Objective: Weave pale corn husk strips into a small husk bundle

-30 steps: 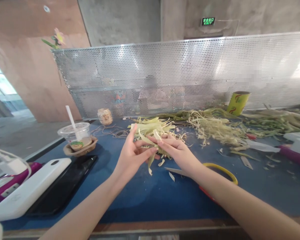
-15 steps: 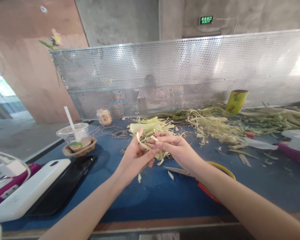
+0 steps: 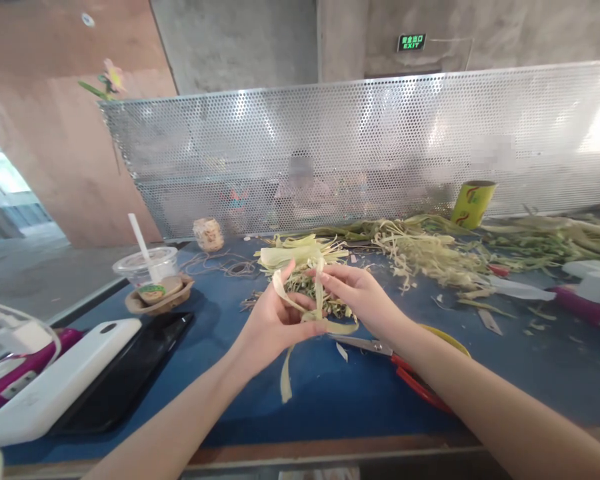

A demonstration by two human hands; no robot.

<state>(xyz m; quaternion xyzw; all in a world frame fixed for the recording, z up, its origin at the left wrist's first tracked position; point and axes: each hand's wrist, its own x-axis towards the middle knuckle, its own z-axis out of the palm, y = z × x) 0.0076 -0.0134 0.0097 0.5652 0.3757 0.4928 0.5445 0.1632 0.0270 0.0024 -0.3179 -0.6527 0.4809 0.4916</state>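
Pale yellow-green plant strips (image 3: 319,293) cross between my two hands above the blue tabletop. My left hand (image 3: 275,317) pinches them where they meet, thumb against fingers; one end curls up by the index finger and another hangs down below the palm. With thumb and fingertips closed, my right hand (image 3: 353,290) grips the strip that stands upright. Behind the hands lies a heap of pale husk-like leaves (image 3: 300,255) and shreds. Scissors (image 3: 420,385) with red and yellow handles lie under my right forearm, which hides part of them.
At left are a plastic cup (image 3: 147,267) with a straw, a white device (image 3: 65,377) and a black phone (image 3: 125,380). A twine roll (image 3: 209,235), more shredded fibre (image 3: 425,257) and a yellow tube (image 3: 473,205) stand near the perforated metal screen (image 3: 260,147). A blade (image 3: 490,321) lies at right.
My hands have moved slightly apart, and my right hand has drawn one strip upright. More strip ends now show, one hanging below my left hand and one pointing right.
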